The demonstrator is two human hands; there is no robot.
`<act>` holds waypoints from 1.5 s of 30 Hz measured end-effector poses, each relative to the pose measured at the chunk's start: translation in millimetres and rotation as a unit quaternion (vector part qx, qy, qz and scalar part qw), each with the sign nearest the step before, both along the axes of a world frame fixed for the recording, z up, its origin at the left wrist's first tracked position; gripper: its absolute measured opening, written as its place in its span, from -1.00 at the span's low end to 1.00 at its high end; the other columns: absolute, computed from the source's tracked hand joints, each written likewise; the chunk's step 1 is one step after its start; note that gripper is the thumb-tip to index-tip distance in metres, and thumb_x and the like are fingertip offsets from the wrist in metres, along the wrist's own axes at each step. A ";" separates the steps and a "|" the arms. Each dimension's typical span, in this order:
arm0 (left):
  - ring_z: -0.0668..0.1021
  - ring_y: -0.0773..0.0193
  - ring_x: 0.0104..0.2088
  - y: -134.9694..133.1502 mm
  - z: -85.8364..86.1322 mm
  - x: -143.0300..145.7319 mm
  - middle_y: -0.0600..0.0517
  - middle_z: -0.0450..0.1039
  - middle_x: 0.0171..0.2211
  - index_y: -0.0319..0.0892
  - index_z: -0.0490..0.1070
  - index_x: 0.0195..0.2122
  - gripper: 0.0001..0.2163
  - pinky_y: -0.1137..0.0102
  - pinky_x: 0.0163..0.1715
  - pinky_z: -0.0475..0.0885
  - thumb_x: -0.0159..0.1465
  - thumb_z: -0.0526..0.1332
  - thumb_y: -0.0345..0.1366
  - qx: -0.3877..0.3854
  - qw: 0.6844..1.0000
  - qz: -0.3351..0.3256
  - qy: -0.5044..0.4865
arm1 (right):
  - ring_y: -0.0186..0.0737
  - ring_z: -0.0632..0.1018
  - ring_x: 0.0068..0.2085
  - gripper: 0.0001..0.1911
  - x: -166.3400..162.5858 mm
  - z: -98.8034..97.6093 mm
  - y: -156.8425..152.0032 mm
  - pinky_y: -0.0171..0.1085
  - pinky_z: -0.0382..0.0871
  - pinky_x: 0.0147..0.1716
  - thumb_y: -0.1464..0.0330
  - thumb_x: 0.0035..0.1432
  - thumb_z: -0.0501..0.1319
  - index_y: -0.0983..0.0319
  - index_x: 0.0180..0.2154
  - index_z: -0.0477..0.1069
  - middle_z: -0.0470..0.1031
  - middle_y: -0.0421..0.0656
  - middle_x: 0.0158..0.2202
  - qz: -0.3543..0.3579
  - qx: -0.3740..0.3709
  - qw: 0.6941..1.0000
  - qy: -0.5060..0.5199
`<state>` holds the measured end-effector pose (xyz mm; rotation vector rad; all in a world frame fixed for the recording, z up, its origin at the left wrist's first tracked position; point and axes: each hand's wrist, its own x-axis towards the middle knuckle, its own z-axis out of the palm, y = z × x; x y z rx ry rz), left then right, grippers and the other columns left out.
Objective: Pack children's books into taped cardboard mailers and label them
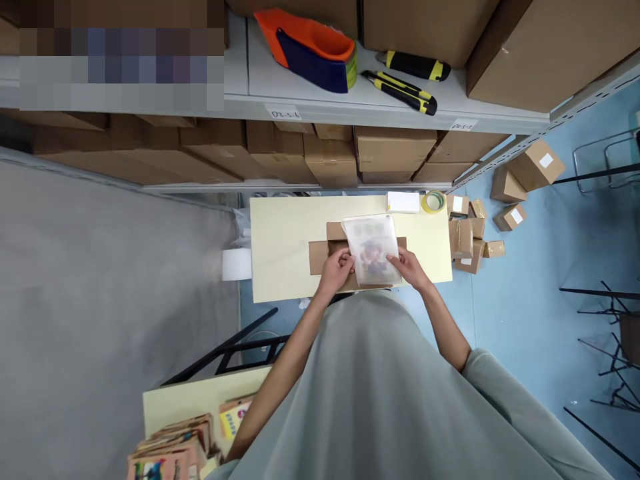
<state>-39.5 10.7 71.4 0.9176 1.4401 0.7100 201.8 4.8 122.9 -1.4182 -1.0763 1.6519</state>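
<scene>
Between my two hands is a flat white packet (373,250) with a faint coloured picture, seemingly in a translucent cover. My left hand (337,272) pinches its left edge with curled fingers. On the other side, my right hand (408,268) grips the right edge, thumb on top and the other fingers partly hidden below. Under the packet lies an open cardboard box (318,258) with its flaps spread. The packet covers most of the box's inside, so its contents are hidden.
The pale table (280,227) bears a white box (403,202) and a tape roll (433,201). Above are a tape dispenser (313,53) and two cutters (405,90) on a shelf. Cartons (463,237) lie right; books (170,453) are stacked lower left.
</scene>
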 end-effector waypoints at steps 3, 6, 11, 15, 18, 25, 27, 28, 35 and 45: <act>0.66 0.20 -0.35 -6.3 -2.3 10.3 0.03 0.59 -0.34 -0.13 0.50 -0.08 -0.63 0.27 -0.26 0.64 0.28 0.31 0.05 -0.001 1.000 0.021 0.010 | -0.05 0.63 -0.10 -0.55 8.4 5.0 21.5 -0.16 0.52 -0.06 -0.02 0.32 0.25 0.20 -0.06 0.57 0.66 -0.11 -0.13 0.067 0.054 0.994 -0.063; 0.69 0.17 -0.33 -12.9 -4.8 19.6 -0.01 0.63 -0.32 -0.12 0.46 -0.14 -0.65 0.27 -0.24 0.63 0.32 0.29 0.08 -0.011 0.999 0.040 0.027 | -0.05 0.62 -0.07 -0.59 10.1 15.0 43.2 -0.18 0.50 -0.03 0.06 0.41 0.15 0.19 -0.01 0.58 0.67 -0.13 -0.09 0.144 0.098 0.971 -0.161; 0.70 0.18 -0.37 -18.8 -9.4 30.6 -0.07 0.70 -0.27 -0.11 0.45 -0.20 -0.63 0.28 -0.26 0.62 0.34 0.26 0.12 -0.018 0.998 0.046 0.043 | -0.03 0.65 -0.07 -0.63 2.5 37.3 67.3 -0.21 0.46 -0.04 0.23 0.45 0.10 0.09 0.15 0.54 0.70 -0.18 -0.02 0.248 0.136 0.915 -0.286; 0.69 0.19 -0.41 -18.5 -11.2 35.6 -0.12 0.70 -0.28 -0.14 0.47 -0.24 -0.57 0.30 -0.35 0.61 0.30 0.29 0.18 -0.047 0.997 0.059 -0.002 | 0.01 0.66 -0.08 -0.61 -3.4 50.8 80.3 -0.21 0.44 -0.08 0.29 0.46 0.09 0.03 0.19 0.54 0.71 -0.20 -0.02 0.314 0.150 0.872 -0.343; 0.69 0.20 -0.43 -18.1 -10.2 37.1 -0.16 0.72 -0.23 -0.17 0.50 -0.23 -0.54 0.35 -0.45 0.58 0.28 0.30 0.20 -0.073 0.996 0.051 -0.023 | 0.04 0.66 -0.05 -0.61 -7.3 55.8 87.8 -0.21 0.43 -0.08 0.30 0.47 0.09 0.02 0.21 0.53 0.71 -0.18 -0.01 0.350 0.153 0.846 -0.373; 0.67 0.20 -0.50 -19.6 -7.8 22.8 -0.17 0.74 -0.15 -0.17 0.58 -0.25 -0.57 0.41 -0.62 0.48 0.27 0.34 0.15 -0.120 0.992 0.029 -0.018 | 0.09 0.66 -0.03 -0.65 -23.2 54.0 89.0 -0.18 0.43 -0.11 0.35 0.47 0.10 0.02 0.14 0.56 0.71 -0.13 -0.04 0.390 0.140 0.807 -0.422; 0.66 0.20 -0.51 -19.8 -7.0 9.3 -0.15 0.74 -0.15 -0.16 0.60 -0.20 -0.62 0.39 -0.60 0.48 0.29 0.32 0.10 -0.120 0.993 0.011 -0.003 | 0.09 0.66 -0.03 -0.65 -28.1 50.4 86.9 -0.17 0.44 -0.10 0.36 0.46 0.11 0.02 0.13 0.56 0.71 -0.11 -0.04 0.392 0.131 0.800 -0.436; 0.65 0.20 -0.50 -19.9 -6.3 0.3 -0.12 0.74 -0.16 -0.14 0.60 -0.18 -0.65 0.37 -0.56 0.50 0.31 0.30 0.06 -0.109 0.994 0.004 0.017 | 0.10 0.66 -0.04 -0.66 -30.5 48.3 85.7 -0.16 0.44 -0.10 0.36 0.46 0.12 0.03 0.12 0.56 0.71 -0.09 -0.05 0.392 0.126 0.796 -0.443; 0.65 0.07 -0.21 -20.3 -2.4 -73.2 -0.13 0.60 0.01 -0.12 0.55 0.12 -0.63 0.15 0.04 0.54 0.32 0.31 -0.17 0.044 0.942 0.073 0.324 | 0.20 0.67 0.01 -0.68 -52.4 35.5 79.4 -0.03 0.49 -0.02 0.41 0.41 0.20 0.09 0.10 0.60 0.71 0.02 -0.05 0.395 0.083 0.783 -0.473; 0.68 0.09 -0.21 -15.3 -10.2 -80.1 -0.05 0.69 -0.16 -0.12 0.60 -0.08 -0.76 0.27 -0.08 0.51 0.31 0.26 -0.16 -0.032 0.951 0.030 0.306 | 0.11 0.63 0.14 -0.54 -71.9 45.1 74.9 -0.09 0.48 0.08 0.43 0.46 0.09 0.14 0.29 0.48 0.67 0.05 0.09 0.435 0.047 0.728 -0.528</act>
